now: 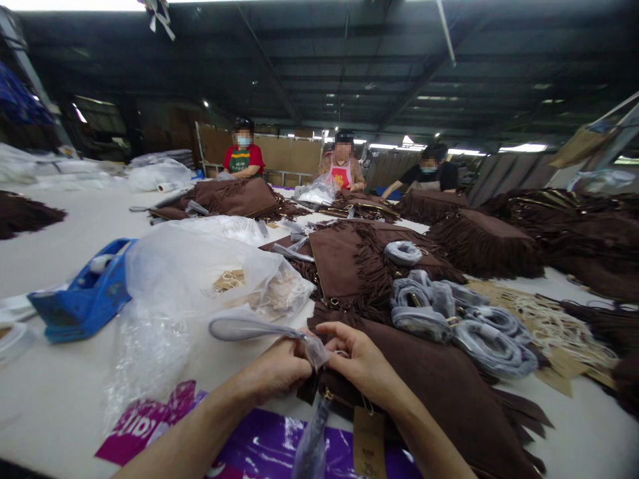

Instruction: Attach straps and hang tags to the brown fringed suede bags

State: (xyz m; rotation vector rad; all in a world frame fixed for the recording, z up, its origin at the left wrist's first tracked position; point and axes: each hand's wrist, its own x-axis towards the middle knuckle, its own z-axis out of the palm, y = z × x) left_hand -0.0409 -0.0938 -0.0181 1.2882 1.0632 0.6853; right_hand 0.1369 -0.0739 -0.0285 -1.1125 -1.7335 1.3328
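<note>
My left hand (282, 367) is closed around the end of a wrist strap (249, 327) wrapped in clear plastic; its loop sticks out to the left. Close beside it, my right hand (362, 362) has thumb and fingers pinched at the same spot, by the edge of a dark brown fringed bag (439, 382). What exactly the right fingers grip is hidden. A kraft paper tag (369, 442) on a thin string hangs below the right hand. Next to it, a plastic-wrapped tassel (312, 439) hangs from a gold clasp. A purple plastic bag (259, 436) lies beneath.
Several plastic-wrapped coiled straps (494, 339) lie right of the hands, beside stringed tags (559, 332). A clear plastic bag (170, 279) and a blue tape dispenser (90, 293) stand left. Brown fringed bags (349, 259) are piled ahead. Three people (243, 156) work across the table.
</note>
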